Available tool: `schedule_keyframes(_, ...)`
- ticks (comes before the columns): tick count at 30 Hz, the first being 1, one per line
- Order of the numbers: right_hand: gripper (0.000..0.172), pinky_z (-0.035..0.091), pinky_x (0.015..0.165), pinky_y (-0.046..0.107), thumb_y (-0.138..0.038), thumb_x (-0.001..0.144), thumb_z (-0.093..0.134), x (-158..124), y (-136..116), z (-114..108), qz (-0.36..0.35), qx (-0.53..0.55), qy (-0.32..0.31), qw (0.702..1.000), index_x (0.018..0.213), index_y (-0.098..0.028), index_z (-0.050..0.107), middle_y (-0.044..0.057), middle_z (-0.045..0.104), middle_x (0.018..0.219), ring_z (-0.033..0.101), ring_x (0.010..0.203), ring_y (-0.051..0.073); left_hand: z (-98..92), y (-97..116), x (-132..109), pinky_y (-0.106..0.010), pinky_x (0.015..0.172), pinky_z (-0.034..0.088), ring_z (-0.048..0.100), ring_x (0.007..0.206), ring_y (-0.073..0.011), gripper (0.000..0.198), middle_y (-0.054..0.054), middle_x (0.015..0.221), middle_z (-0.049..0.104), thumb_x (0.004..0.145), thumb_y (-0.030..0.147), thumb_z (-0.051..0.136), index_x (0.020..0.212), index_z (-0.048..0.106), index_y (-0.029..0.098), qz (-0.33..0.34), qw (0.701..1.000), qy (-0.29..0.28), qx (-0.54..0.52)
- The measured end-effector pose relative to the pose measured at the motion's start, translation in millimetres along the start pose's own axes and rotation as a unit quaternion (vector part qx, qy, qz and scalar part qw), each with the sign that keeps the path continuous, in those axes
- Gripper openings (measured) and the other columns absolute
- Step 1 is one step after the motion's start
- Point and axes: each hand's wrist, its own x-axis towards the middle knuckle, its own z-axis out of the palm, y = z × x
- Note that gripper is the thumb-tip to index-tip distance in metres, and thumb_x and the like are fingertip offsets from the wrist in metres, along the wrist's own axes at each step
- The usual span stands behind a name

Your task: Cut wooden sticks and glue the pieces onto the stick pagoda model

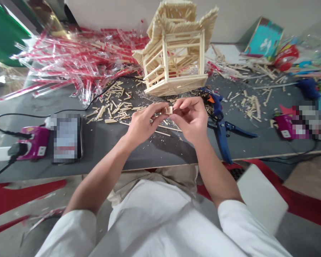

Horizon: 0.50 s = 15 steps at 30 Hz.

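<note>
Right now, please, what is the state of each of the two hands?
Left hand: closed, pinching a small wooden piece.
Right hand: closed, thumb and finger apparently pinching the same piece's other side.

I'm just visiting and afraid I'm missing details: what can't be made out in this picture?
All in the head view:
Small wooden piece: sides covered by the left hand and right hand.
Phone: its screen, blurred into blocks.
Wooden house: parts of its far side, hidden by its own front.
Green object: the rest, cut off by the left edge.
</note>
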Motion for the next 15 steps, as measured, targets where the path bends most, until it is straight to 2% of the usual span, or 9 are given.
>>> schedule_keyframes(3, 0.045, 0.059, 0.086, 0.035, -0.05, 0.084, 0.088, -0.8, -0.2, 0.9, -0.004, -0.018, 0.02, 1.0, 0.102, -0.029, 0.052, 0.0, 0.064, 0.1, 0.065, 0.093, 0.017, -0.5, -0.9, 0.0, -0.024, 0.088, 0.062, 0.08, 0.097, -0.0157, 0.027, -0.006, 0.112, 0.083, 0.103, 0.031, 0.067, 0.128, 0.074, 0.021, 0.027, 0.999, 0.001, 0.024)
schedule_keyframes(8, 0.042, 0.058, 0.084, 0.034, -0.048, 0.084, 0.089, -1.1, 0.5, -0.9, -0.032, -0.011, 0.008, 0.999, 0.103, -0.028, 0.057, 0.0, 0.065, 0.096, 0.066, 0.09, 0.016, -0.8, -2.1, -1.1, -0.025, 0.092, 0.062, 0.08, 0.101, -0.0171, 0.028, -0.009, 0.115, 0.082, 0.104, 0.033, 0.067, 0.128, 0.075, 0.021, 0.045, 0.998, -0.006, 0.039)
schedule_keyframes(15, 0.043, 0.056, 0.085, 0.034, -0.052, 0.086, 0.087, -1.2, 2.9, -4.0, 0.009, -0.015, -0.007, 1.0, 0.103, -0.027, 0.055, -0.002, 0.063, 0.09, 0.064, 0.086, 0.015, 0.8, -4.0, -1.7, -0.026, 0.093, 0.06, 0.08, 0.101, -0.0173, 0.028, -0.008, 0.114, 0.083, 0.104, 0.033, 0.067, 0.129, 0.074, 0.022, 0.049, 0.998, -0.009, 0.035)
